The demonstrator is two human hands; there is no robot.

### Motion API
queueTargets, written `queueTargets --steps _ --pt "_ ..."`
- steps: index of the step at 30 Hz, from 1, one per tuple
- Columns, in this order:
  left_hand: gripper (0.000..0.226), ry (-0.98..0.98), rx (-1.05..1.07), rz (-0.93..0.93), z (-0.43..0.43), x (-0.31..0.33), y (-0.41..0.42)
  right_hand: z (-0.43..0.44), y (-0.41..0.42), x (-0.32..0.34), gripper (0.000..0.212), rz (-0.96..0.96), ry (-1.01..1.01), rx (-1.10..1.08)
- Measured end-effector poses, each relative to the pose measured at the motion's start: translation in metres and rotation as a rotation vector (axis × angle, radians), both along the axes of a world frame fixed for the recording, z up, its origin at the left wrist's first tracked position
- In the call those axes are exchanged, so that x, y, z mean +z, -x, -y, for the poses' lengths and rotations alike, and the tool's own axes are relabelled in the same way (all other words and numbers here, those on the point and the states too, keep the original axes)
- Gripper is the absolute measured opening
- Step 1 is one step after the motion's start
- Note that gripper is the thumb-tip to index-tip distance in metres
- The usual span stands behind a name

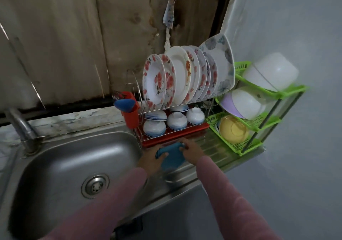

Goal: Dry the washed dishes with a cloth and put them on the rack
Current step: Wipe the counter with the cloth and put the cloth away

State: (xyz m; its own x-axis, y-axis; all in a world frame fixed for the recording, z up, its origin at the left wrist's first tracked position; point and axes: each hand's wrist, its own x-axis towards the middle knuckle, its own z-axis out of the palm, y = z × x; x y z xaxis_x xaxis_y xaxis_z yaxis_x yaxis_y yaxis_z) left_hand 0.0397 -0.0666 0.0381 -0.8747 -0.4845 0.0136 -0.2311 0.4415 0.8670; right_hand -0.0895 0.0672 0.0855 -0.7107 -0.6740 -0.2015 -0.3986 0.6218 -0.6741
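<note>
A blue cloth (171,158) hangs between my two hands just in front of the dish rack (174,137). My left hand (150,161) grips its left edge and my right hand (192,151) grips its right edge, over the steel draining board (216,148). The wire rack has a red base tray. Its upper tier holds several floral plates (166,80) standing on edge. Its lower tier holds several white bowls (176,121) turned upside down. A red cutlery holder (131,116) hangs on the rack's left side.
The steel sink (74,165) with its drain lies to the left, and a tap (23,126) stands at its back left corner. A green plastic shelf (259,125) at the right carries white, purple and yellow bowls. A patterned cloth (171,4) hangs on the wall above.
</note>
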Motion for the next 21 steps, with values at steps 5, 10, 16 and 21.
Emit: queueTargets --steps 5,10,16,21 --pt "0.005 -0.024 0.059 0.084 0.001 -0.019 0.014 0.011 0.032 -0.017 0.031 0.050 -0.084 0.100" --pt "0.010 -0.245 0.105 0.126 0.000 -0.024 0.029 0.020 0.061 -0.018 0.028 0.131 -0.195 0.251" --pt "0.027 -0.307 0.148 0.292 0.005 -0.020 0.041 0.029 0.082 -0.019 0.020 0.236 -0.223 0.334" --pt "0.086 0.149 0.241 0.287 -0.023 -0.041 0.027 0.031 0.069 -0.061 0.012 0.544 -0.089 0.070"
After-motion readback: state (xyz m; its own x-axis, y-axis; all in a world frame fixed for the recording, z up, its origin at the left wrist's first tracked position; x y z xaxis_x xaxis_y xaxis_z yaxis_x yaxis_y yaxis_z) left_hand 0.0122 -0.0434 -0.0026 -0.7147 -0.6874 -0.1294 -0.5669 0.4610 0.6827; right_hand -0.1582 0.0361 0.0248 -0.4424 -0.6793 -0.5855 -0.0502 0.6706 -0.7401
